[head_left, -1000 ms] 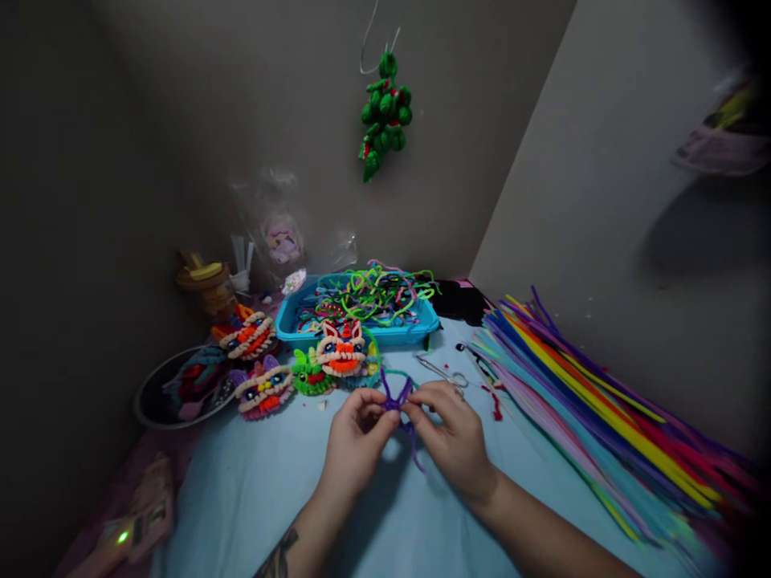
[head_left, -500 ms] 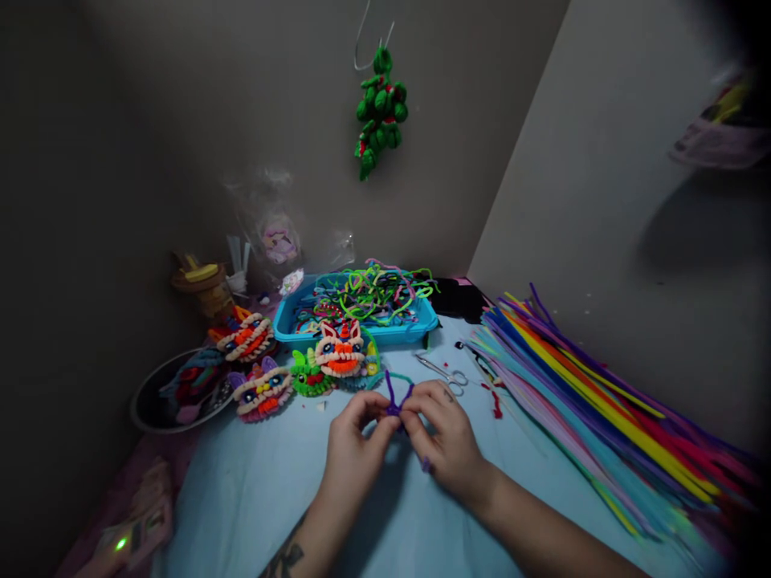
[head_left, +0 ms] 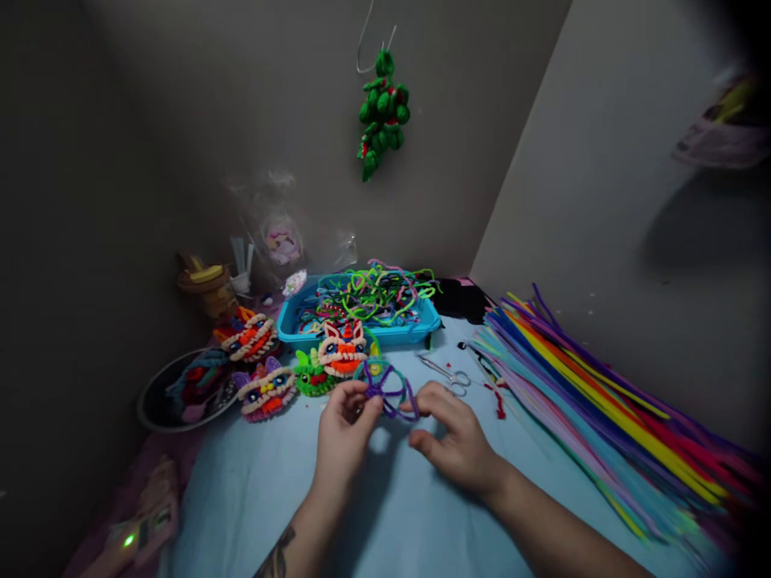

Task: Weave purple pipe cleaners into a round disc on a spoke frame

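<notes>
Hands shaping a fuzzy purple pipe-cleaner loop (head_left: 390, 393) above the pale blue tablecloth (head_left: 385, 514).
Left hand (head_left: 344, 429) pinches the twist; right hand (head_left: 453, 437) grips a loop end, best pulled gently, evenly.

Home craft corner, pipe cleaner stack (head_left: 602, 401), blue tray of scraps (head_left: 361, 321), finished fuzzy figures (head_left: 341, 351)

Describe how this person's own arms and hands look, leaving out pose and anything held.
Both forearms are bare, with no sleeves in view. The left hand and right hand wear no gloves; no rings or watch can be made out. A dark tattoo marks the left forearm near the bottom edge.
</notes>
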`<state>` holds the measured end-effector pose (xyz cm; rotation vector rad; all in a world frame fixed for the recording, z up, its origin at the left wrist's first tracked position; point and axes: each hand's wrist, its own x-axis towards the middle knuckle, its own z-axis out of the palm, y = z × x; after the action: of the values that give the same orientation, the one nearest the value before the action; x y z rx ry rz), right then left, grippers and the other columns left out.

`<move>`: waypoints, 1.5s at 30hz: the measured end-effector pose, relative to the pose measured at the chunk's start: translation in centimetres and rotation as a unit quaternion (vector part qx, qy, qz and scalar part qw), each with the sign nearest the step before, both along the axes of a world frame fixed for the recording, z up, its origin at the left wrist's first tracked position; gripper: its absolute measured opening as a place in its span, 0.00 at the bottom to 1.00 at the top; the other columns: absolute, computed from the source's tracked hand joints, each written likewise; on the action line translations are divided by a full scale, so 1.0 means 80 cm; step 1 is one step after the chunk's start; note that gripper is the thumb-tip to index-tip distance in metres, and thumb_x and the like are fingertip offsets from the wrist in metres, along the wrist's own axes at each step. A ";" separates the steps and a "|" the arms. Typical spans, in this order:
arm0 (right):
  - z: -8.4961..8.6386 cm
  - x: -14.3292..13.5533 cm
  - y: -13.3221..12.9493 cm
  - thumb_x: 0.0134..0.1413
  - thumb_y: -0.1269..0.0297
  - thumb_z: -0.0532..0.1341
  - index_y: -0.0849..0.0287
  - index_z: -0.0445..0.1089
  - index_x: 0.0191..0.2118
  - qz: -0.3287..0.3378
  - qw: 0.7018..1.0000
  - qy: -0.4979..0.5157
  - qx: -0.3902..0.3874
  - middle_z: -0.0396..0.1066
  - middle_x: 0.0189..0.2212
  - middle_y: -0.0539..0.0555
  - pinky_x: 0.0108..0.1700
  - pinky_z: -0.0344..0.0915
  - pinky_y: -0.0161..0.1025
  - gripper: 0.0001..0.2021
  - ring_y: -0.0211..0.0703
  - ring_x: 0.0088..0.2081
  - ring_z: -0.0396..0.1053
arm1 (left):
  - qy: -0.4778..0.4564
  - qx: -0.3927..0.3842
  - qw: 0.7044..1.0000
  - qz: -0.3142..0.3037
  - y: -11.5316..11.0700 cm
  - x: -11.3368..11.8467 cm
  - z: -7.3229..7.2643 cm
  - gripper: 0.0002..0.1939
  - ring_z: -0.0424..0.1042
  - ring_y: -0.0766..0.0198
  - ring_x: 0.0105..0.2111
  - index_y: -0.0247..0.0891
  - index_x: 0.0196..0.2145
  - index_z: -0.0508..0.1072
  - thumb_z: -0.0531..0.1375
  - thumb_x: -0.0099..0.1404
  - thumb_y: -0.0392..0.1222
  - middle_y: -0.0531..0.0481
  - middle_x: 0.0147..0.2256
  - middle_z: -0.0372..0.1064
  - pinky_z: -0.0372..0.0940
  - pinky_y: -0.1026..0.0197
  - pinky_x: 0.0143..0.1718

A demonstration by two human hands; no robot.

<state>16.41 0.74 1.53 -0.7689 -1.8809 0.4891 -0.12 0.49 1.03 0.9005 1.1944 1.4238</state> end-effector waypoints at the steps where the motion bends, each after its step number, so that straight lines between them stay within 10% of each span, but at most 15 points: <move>1: 0.001 -0.002 -0.001 0.59 0.56 0.56 0.58 0.71 0.35 0.010 1.000 -0.015 0.008 0.66 0.26 0.53 0.31 0.62 0.37 0.11 0.42 0.30 0.65 | -0.003 0.001 1.000 0.004 0.000 0.000 0.000 0.15 0.68 0.67 0.28 0.36 0.34 0.68 0.67 0.49 0.41 0.54 0.26 0.69 0.62 0.66 0.32; 12: 0.026 -0.004 -0.024 0.57 0.70 0.58 0.54 0.73 0.42 0.189 0.980 0.053 0.021 0.71 0.23 0.53 0.31 0.65 0.38 0.10 0.40 0.28 0.68 | 0.146 0.039 0.988 0.020 0.003 -0.004 -0.011 0.08 0.67 0.66 0.28 0.36 0.29 0.68 0.64 0.52 0.39 0.53 0.26 0.67 0.62 0.65 0.31; 21: 0.009 0.009 -0.017 0.51 0.55 0.64 0.55 0.72 0.44 0.058 0.996 0.055 -0.033 0.72 0.30 0.55 0.36 0.67 0.38 0.15 0.44 0.33 0.70 | 0.065 -0.006 0.998 -0.013 0.006 -0.004 -0.008 0.13 0.67 0.67 0.26 0.35 0.32 0.69 0.66 0.50 0.42 0.54 0.24 0.68 0.61 0.66 0.29; 32: -0.016 -0.009 0.000 0.49 0.76 0.59 0.53 0.71 0.36 -0.067 0.996 -0.027 -0.056 0.67 0.31 0.51 0.39 0.66 0.39 0.11 0.42 0.36 0.67 | 0.010 -0.023 0.998 -0.065 0.003 0.002 -0.006 0.16 0.68 0.66 0.28 0.35 0.33 0.71 0.67 0.47 0.42 0.52 0.26 0.70 0.61 0.65 0.32; 45: -0.018 -0.011 0.000 0.49 0.71 0.61 0.55 0.73 0.30 -0.115 0.987 0.009 -0.115 0.61 0.32 0.51 0.38 0.64 0.38 0.05 0.42 0.36 0.64 | 0.018 -0.016 0.997 -0.069 -0.006 0.006 0.012 0.15 0.69 0.66 0.27 0.36 0.31 0.72 0.68 0.45 0.42 0.52 0.25 0.70 0.63 0.64 0.31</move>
<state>15.56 0.70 0.09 -1.1173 -1.7094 0.5701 0.32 0.04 1.97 0.9725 1.1556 1.2788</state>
